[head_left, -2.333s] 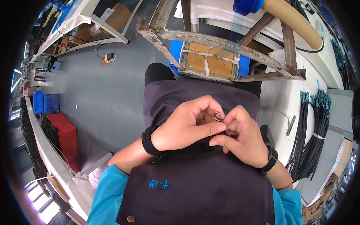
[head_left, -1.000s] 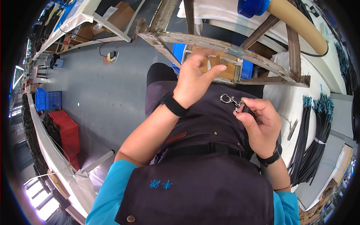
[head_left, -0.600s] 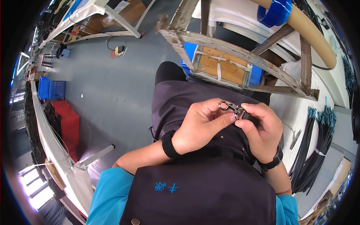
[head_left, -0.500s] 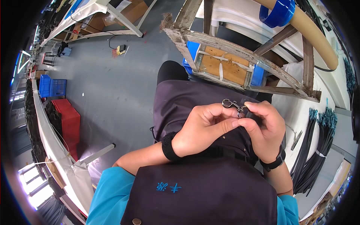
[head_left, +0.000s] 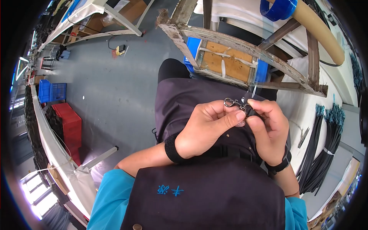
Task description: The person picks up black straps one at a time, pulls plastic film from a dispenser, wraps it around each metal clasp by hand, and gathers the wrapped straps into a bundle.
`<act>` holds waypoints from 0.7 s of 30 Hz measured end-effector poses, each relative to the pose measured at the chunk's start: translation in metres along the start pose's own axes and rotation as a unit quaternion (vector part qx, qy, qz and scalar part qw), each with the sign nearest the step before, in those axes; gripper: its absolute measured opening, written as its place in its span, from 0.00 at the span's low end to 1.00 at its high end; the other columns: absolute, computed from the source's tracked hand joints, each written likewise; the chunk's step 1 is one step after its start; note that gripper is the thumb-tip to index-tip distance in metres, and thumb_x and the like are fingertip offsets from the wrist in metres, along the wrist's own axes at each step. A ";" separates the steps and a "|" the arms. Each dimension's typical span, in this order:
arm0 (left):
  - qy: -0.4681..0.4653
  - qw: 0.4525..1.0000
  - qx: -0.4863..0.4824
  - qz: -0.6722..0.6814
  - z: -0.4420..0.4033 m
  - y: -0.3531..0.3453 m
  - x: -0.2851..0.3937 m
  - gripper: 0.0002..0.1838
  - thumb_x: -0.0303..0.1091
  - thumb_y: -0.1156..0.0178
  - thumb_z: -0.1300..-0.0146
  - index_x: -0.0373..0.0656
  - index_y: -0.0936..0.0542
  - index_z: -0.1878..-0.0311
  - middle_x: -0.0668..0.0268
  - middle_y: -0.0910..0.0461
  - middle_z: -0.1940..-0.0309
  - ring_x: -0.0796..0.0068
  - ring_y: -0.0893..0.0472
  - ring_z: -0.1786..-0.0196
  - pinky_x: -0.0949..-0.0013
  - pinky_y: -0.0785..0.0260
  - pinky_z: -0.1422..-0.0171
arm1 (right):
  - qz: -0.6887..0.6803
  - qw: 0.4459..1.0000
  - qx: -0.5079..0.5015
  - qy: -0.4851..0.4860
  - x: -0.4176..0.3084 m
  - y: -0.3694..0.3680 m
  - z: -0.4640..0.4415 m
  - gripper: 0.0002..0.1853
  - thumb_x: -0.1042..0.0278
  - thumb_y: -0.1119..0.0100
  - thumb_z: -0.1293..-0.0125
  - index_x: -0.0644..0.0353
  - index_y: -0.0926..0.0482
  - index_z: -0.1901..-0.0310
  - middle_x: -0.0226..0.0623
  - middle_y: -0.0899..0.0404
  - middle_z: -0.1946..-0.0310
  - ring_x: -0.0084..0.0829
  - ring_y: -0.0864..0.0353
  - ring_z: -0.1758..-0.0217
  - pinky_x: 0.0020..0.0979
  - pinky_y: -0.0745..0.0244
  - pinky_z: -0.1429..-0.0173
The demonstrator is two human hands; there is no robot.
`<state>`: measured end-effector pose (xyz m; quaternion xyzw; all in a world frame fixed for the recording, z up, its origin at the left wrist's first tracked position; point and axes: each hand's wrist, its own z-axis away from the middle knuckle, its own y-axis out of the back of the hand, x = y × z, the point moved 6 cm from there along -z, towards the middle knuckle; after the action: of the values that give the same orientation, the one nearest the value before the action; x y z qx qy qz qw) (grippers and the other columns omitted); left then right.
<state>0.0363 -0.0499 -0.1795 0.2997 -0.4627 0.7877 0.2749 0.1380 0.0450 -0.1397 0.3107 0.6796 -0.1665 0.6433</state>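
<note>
Above my lap, both hands come together around a small metal snap hook (head_left: 229, 102). My left hand (head_left: 205, 124) pinches the hook between thumb and fingers, its round end pointing up and left. A short piece of black strap (head_left: 251, 111) sits at the hook's swivel end, and my right hand (head_left: 271, 128) grips it between thumb and forefinger. Behind the right fingertips a thin, shiny strip (head_left: 254, 91) sticks upward; I cannot tell what it is. The fingers hide part of the strap. A dark apron (head_left: 184, 99) covers my legs.
A worn wooden frame (head_left: 245, 44) stands just ahead, with a cardboard tube (head_left: 320, 32) and blue tape roll (head_left: 278, 9) above. On the right lie bundled black cords (head_left: 320, 153) and small snips (head_left: 303, 138). Red crates (head_left: 69, 126) and a blue crate (head_left: 51, 91) are at left.
Black strap and a thin shiny strip now show at my right fingertips by the hook. The hook has tilted slightly and shifted a little left; the hands stay close together.
</note>
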 end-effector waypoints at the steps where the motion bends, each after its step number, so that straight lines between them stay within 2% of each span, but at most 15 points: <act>1: 0.002 1.000 -0.001 0.000 0.000 -0.001 -0.002 0.06 0.29 0.42 0.34 0.39 0.21 0.58 0.68 0.20 0.62 0.78 0.22 0.58 0.73 0.28 0.49 | -0.097 0.994 0.016 -0.047 0.003 -0.002 0.002 0.11 0.75 0.41 0.36 0.68 0.26 0.54 0.35 0.22 0.65 0.20 0.23 0.65 0.21 0.28 0.60; 2: -0.014 1.000 0.002 -0.002 0.000 -0.002 -0.001 0.05 0.29 0.42 0.34 0.38 0.21 0.58 0.68 0.20 0.62 0.78 0.22 0.59 0.73 0.28 0.50 | -0.193 0.976 0.032 -0.093 0.005 -0.003 0.003 0.09 0.76 0.43 0.35 0.68 0.26 0.54 0.35 0.22 0.64 0.19 0.24 0.64 0.21 0.28 0.57; 3: -0.029 1.000 0.004 -0.004 0.000 -0.003 -0.001 0.05 0.28 0.42 0.34 0.38 0.21 0.59 0.68 0.20 0.62 0.78 0.22 0.60 0.73 0.28 0.50 | -0.212 0.967 0.020 -0.141 0.006 -0.001 0.002 0.07 0.75 0.44 0.34 0.68 0.27 0.57 0.35 0.22 0.65 0.19 0.24 0.63 0.22 0.28 0.55; 4: -0.026 1.000 0.003 -0.004 0.000 -0.002 -0.004 0.05 0.28 0.42 0.34 0.38 0.21 0.59 0.68 0.20 0.62 0.78 0.22 0.60 0.73 0.28 0.50 | -0.212 0.966 0.023 -0.143 0.008 0.004 0.000 0.07 0.75 0.44 0.34 0.68 0.27 0.57 0.35 0.22 0.65 0.19 0.24 0.63 0.22 0.28 0.55; 6: -0.028 0.998 0.015 -0.058 -0.002 0.001 -0.007 0.05 0.28 0.43 0.33 0.37 0.21 0.59 0.67 0.20 0.62 0.78 0.21 0.59 0.72 0.27 0.51 | -0.251 0.931 -0.065 -0.258 0.021 -0.004 0.001 0.06 0.74 0.44 0.33 0.67 0.26 0.59 0.35 0.22 0.65 0.18 0.24 0.64 0.22 0.28 0.57; 11: 0.018 0.995 -0.011 -0.096 0.005 -0.002 -0.006 0.07 0.30 0.43 0.33 0.36 0.22 0.59 0.67 0.20 0.63 0.78 0.20 0.58 0.73 0.27 0.50 | -0.269 0.927 -0.062 -0.252 0.024 -0.003 0.003 0.05 0.72 0.43 0.33 0.66 0.25 0.61 0.31 0.21 0.71 0.16 0.25 0.70 0.19 0.30 0.64; 12: 0.038 0.994 -0.030 -0.097 0.008 -0.004 -0.008 0.07 0.31 0.44 0.32 0.36 0.22 0.59 0.67 0.20 0.63 0.78 0.20 0.58 0.73 0.27 0.50 | -0.254 0.930 -0.057 -0.261 0.028 -0.002 0.004 0.05 0.71 0.43 0.33 0.65 0.24 0.62 0.31 0.22 0.72 0.15 0.28 0.73 0.17 0.34 0.68; 13: 0.054 0.995 -0.054 -0.069 0.013 -0.005 -0.010 0.09 0.31 0.38 0.37 0.37 0.23 0.59 0.66 0.20 0.64 0.78 0.20 0.60 0.72 0.27 0.52 | -0.239 0.932 -0.053 -0.268 0.031 0.000 0.005 0.05 0.71 0.42 0.34 0.64 0.24 0.63 0.30 0.22 0.74 0.13 0.31 0.76 0.15 0.39 0.72; 14: 0.055 0.995 -0.054 -0.070 0.015 0.000 -0.010 0.09 0.31 0.38 0.37 0.37 0.23 0.59 0.66 0.20 0.64 0.78 0.20 0.60 0.72 0.27 0.52 | -0.240 0.931 -0.052 -0.269 0.031 0.001 0.005 0.05 0.71 0.42 0.34 0.64 0.24 0.63 0.30 0.22 0.74 0.13 0.31 0.76 0.15 0.39 0.72; 15: -0.084 0.959 -0.067 -0.261 0.019 0.002 0.005 0.12 0.30 0.33 0.43 0.37 0.23 0.58 0.64 0.20 0.63 0.76 0.20 0.62 0.72 0.27 0.55 | -0.269 0.919 -0.049 -0.285 0.032 0.000 0.006 0.06 0.70 0.42 0.34 0.63 0.24 0.64 0.30 0.23 0.75 0.11 0.34 0.78 0.15 0.43 0.74; 16: -0.218 0.870 -0.079 -0.436 0.025 -0.002 0.013 0.16 0.29 0.28 0.48 0.38 0.23 0.58 0.62 0.20 0.63 0.74 0.20 0.64 0.71 0.28 0.57 | -0.298 0.905 -0.044 -0.302 0.033 0.000 0.008 0.06 0.69 0.42 0.34 0.63 0.24 0.64 0.30 0.24 0.76 0.10 0.38 0.80 0.15 0.48 0.77; 17: -0.378 0.765 -0.014 -0.522 0.028 -0.002 0.025 0.25 0.28 0.22 0.61 0.40 0.23 0.58 0.61 0.22 0.65 0.67 0.21 0.67 0.69 0.29 0.61 | -0.299 0.904 -0.042 -0.303 0.032 0.001 0.009 0.06 0.69 0.42 0.34 0.63 0.24 0.64 0.30 0.24 0.76 0.10 0.38 0.80 0.15 0.48 0.77; 18: -0.479 0.690 0.037 -0.541 0.034 0.000 0.029 0.27 0.28 0.22 0.63 0.43 0.23 0.57 0.65 0.24 0.65 0.66 0.24 0.67 0.68 0.31 0.62 | -0.319 0.893 -0.042 -0.316 0.032 0.000 0.009 0.06 0.69 0.42 0.34 0.62 0.24 0.65 0.30 0.24 0.77 0.10 0.41 0.81 0.15 0.50 0.77; 20: -0.552 0.602 0.045 -0.576 0.033 -0.005 0.038 0.27 0.26 0.23 0.63 0.46 0.23 0.56 0.67 0.28 0.64 0.67 0.26 0.65 0.66 0.34 0.62 | -0.339 0.880 -0.041 -0.330 0.032 -0.002 0.008 0.06 0.68 0.42 0.34 0.62 0.25 0.65 0.29 0.25 0.77 0.10 0.43 0.82 0.16 0.51 0.78; 21: -0.549 0.603 0.045 -0.576 0.030 -0.006 0.040 0.27 0.26 0.23 0.63 0.46 0.23 0.56 0.67 0.28 0.64 0.67 0.26 0.65 0.66 0.34 0.62 | -0.350 0.874 -0.043 -0.335 0.032 -0.003 0.008 0.06 0.68 0.42 0.34 0.61 0.25 0.66 0.29 0.25 0.77 0.10 0.43 0.82 0.16 0.51 0.79</act>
<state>0.0205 -0.0679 -0.1347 0.8926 -0.2222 0.1729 0.3521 0.1427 0.0443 -0.1724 -0.0502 0.4941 -0.4453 0.7450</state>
